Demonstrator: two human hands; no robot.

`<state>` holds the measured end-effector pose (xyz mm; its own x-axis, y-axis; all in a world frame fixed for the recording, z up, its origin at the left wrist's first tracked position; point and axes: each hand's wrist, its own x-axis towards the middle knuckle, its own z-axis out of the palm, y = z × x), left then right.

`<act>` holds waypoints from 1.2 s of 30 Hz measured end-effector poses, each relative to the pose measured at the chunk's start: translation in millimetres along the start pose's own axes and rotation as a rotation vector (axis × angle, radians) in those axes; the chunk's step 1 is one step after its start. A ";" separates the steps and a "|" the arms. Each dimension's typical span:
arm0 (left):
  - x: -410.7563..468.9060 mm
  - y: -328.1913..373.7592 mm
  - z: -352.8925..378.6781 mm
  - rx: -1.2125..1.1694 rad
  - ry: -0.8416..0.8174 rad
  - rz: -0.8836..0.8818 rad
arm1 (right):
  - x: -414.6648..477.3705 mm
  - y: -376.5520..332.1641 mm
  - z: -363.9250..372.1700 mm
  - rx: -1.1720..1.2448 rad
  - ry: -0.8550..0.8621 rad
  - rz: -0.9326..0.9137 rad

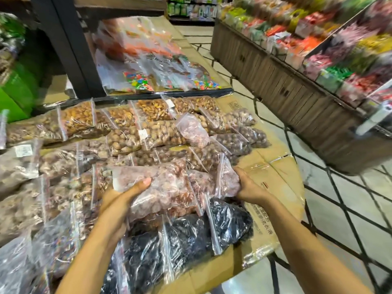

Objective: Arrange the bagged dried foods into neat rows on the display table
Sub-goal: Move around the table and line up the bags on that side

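Clear zip bags of dried foods cover the cardboard-topped display table (273, 172) in rough rows. My left hand (127, 194) grips the near end of a large bag of pinkish-red dried fruit (165, 185) at the table's front middle. My right hand (248, 185) holds a smaller pinkish bag (227, 179) just to its right, at the bag's right edge. Bags of black dried fruit (191, 236) lie right below both hands. One more pinkish bag (193, 130) rests on top of the brown nut bags (144, 136) further back.
Bags of coloured candy (148, 81) lie on a further table section behind a dark post (70, 45). A wooden display stand (286, 85) with colourful packets stands to the right across a tiled aisle (339, 209). Bare cardboard shows along the table's right edge.
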<state>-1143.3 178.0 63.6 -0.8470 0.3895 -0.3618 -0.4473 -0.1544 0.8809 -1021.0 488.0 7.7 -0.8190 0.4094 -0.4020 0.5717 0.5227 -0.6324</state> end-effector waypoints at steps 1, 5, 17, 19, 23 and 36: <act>-0.2 0.6 4.9 0.007 -0.005 0.008 | 3.2 7.8 0.1 0.005 0.005 -0.025; -0.7 0.5 38.3 0.027 -0.021 -0.005 | 17.9 26.8 -6.1 -0.051 -0.046 -0.156; 22.1 -48.5 159.4 -0.040 0.145 -0.045 | 37.3 47.2 -70.9 0.172 -0.249 -0.292; 17.6 -53.5 178.9 0.011 0.170 -0.014 | 28.3 43.5 -84.1 0.466 -0.314 -0.280; 11.7 -59.7 215.1 0.011 0.150 0.082 | 24.9 40.9 -82.3 0.840 -0.457 -0.159; 38.9 -67.3 231.2 1.140 0.097 0.135 | 40.5 115.5 -118.4 0.403 -0.031 0.107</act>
<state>-1079.7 413.6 60.7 -0.9090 0.3528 -0.2222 0.1260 0.7404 0.6603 -982.3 653.5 -3.2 -0.7610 0.4190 -0.4953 0.5935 0.1412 -0.7924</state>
